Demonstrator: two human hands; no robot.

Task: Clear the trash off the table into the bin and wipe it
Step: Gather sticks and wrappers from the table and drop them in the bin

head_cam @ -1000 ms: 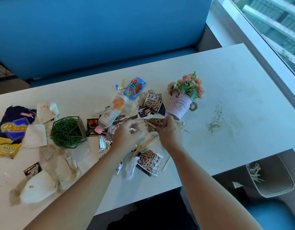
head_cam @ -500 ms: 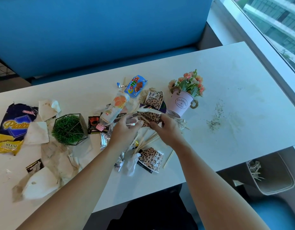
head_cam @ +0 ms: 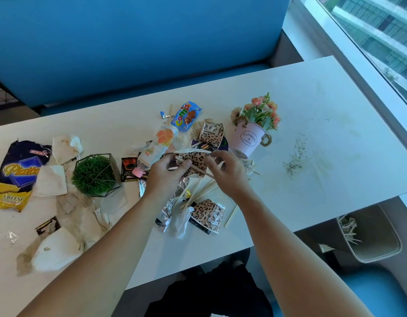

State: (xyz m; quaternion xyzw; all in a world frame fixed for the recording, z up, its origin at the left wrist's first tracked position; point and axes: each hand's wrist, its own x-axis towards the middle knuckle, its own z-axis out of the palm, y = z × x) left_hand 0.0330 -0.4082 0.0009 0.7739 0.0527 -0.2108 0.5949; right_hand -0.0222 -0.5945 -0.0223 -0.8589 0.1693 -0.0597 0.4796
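Note:
Trash covers the left half of the white table (head_cam: 312, 106). My left hand (head_cam: 164, 179) grips a crushed leopard-print paper cup (head_cam: 196, 162) with a white plastic knife (head_cam: 193, 151), raised just above the pile. My right hand (head_cam: 228, 173) curls at the cup's right side and pinches a thin wooden stick (head_cam: 202, 172). Two more leopard cups (head_cam: 211, 132) (head_cam: 208, 215), a juice bottle (head_cam: 162, 143), a blue snack wrapper (head_cam: 186, 116), foil (head_cam: 172, 202), loose sticks (head_cam: 203, 192) and soiled napkins (head_cam: 52, 180) lie around. The bin (head_cam: 378, 229) stands below the table's right near corner.
A pink flower pot (head_cam: 249, 138) stands just right of my hands, and a green plant in a wire frame (head_cam: 94, 175) to the left. A chip bag (head_cam: 17, 170) lies at the far left. Dark crumbs (head_cam: 295, 156) dot the right half. A blue bench runs behind.
Both hands have lifted from the pile, and the leopard cup with the knife and stick now sits higher between them. The view has shifted slightly.

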